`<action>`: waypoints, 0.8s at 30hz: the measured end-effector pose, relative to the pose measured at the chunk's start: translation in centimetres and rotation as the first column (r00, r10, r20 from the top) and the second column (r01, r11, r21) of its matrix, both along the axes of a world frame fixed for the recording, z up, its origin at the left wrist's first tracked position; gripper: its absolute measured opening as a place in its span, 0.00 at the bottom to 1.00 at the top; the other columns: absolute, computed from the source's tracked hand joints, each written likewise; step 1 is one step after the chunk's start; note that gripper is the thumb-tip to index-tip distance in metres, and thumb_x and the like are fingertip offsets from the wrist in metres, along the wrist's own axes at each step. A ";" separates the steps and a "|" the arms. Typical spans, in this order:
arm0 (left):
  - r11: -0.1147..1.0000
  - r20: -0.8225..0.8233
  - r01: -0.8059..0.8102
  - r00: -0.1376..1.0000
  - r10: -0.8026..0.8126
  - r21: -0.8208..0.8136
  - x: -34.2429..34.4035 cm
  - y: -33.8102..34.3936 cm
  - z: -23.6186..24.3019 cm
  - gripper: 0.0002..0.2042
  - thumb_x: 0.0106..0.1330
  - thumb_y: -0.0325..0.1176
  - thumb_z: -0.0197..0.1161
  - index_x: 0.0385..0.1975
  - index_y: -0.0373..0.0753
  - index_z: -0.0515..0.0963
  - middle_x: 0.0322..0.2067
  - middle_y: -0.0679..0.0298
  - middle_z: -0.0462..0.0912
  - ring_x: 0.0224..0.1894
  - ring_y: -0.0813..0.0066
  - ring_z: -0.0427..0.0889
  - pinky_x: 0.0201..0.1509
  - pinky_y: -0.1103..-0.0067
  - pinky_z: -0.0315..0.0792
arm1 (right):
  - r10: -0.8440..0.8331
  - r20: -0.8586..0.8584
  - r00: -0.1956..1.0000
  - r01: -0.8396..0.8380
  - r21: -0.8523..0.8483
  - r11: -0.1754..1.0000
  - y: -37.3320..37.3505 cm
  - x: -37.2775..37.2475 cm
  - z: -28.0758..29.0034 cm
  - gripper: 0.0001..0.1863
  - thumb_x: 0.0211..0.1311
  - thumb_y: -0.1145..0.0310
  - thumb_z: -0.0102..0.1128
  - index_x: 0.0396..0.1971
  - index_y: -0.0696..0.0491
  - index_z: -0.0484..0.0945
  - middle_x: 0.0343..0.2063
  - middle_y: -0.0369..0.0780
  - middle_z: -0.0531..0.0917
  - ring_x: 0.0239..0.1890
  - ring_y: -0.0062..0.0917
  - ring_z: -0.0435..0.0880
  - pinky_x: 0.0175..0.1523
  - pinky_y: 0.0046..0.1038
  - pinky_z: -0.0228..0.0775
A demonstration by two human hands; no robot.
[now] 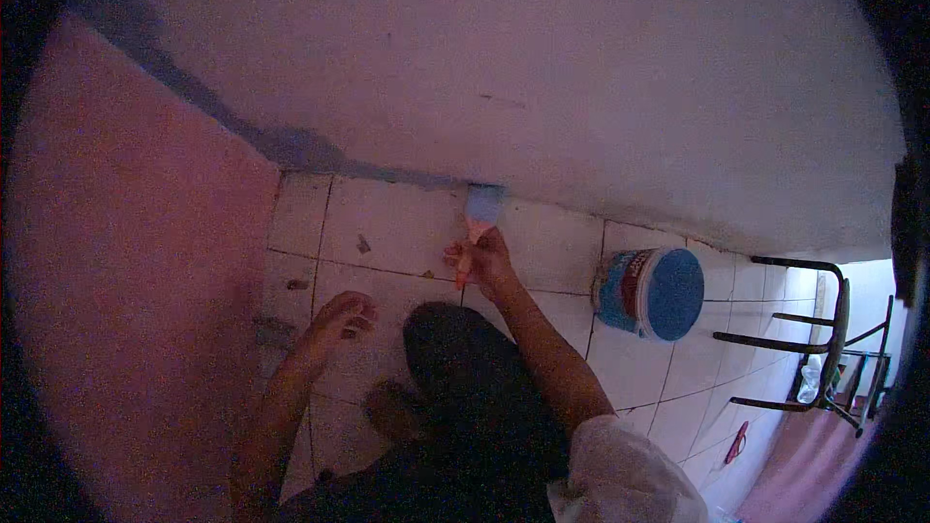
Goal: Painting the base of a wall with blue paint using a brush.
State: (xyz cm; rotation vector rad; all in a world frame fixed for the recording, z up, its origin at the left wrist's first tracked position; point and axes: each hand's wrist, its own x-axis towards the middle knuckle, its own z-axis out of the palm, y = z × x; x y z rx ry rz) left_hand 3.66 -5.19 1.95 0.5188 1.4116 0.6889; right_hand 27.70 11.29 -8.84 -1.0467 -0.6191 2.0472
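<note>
My right hand [492,257] is closed round the orange handle of a paintbrush [485,201]. The wide bristles, coated in blue-grey, touch the foot of the pale wall [542,68] where it meets the floor. From there a band of blue-grey paint [295,147] runs left along the wall's base and up the corner. My left hand [341,318] hovers above the tiles with fingers loosely bent and apart, holding nothing. To the right of my right hand stands a paint bucket [612,291] with a white rim and blue paint [676,292] inside.
A pink wall [145,281] rises close on the left. White tiles [387,218] cover the floor, with small debris [363,244] on them. My dark-clothed knee [465,349] sits between my arms. At the right are a dark metal frame with legs [835,329] and a red object [737,443].
</note>
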 end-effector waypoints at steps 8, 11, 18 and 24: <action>0.998 0.018 -0.066 0.998 0.066 -0.018 -0.2 -0.4 0.1 0.15 0.63 0.47 0.50 0.40 0.44 0.71 0.39 0.68 0.76 0.38 0.74 0.75 0.43 0.75 0.66 | 0.124 -0.205 0.971 -0.143 -0.080 0.986 -1.8 3.3 -0.2 0.17 0.55 0.71 0.55 0.44 0.57 0.65 0.30 0.44 0.77 0.33 0.37 0.79 0.44 0.44 0.73; 0.995 0.077 -0.099 0.992 0.098 0.003 0.2 -0.5 0.0 0.15 0.63 0.47 0.50 0.40 0.44 0.71 0.38 0.68 0.76 0.38 0.74 0.75 0.43 0.75 0.66 | 0.102 -0.028 0.994 -0.106 -0.186 0.977 -1.0 3.6 -1.0 0.16 0.55 0.70 0.56 0.42 0.59 0.67 0.28 0.43 0.77 0.32 0.37 0.79 0.45 0.45 0.72; 0.996 0.054 -0.083 0.995 0.084 -0.021 0.8 -0.4 -0.2 0.16 0.63 0.47 0.49 0.42 0.44 0.71 0.39 0.67 0.77 0.38 0.73 0.76 0.43 0.75 0.66 | 0.138 -0.284 0.949 -0.116 0.093 0.989 2.7 3.2 -3.0 0.13 0.57 0.66 0.55 0.38 0.57 0.68 0.26 0.44 0.77 0.31 0.41 0.80 0.42 0.45 0.72; 0.983 0.065 -0.163 0.984 0.169 -0.079 -0.4 -1.6 -1.8 0.16 0.63 0.47 0.49 0.42 0.44 0.72 0.40 0.67 0.77 0.38 0.74 0.75 0.42 0.76 0.66 | 0.126 0.001 0.992 -0.125 -0.108 0.986 -1.7 3.7 1.5 0.11 0.59 0.68 0.53 0.39 0.56 0.66 0.30 0.44 0.77 0.31 0.40 0.80 0.41 0.42 0.74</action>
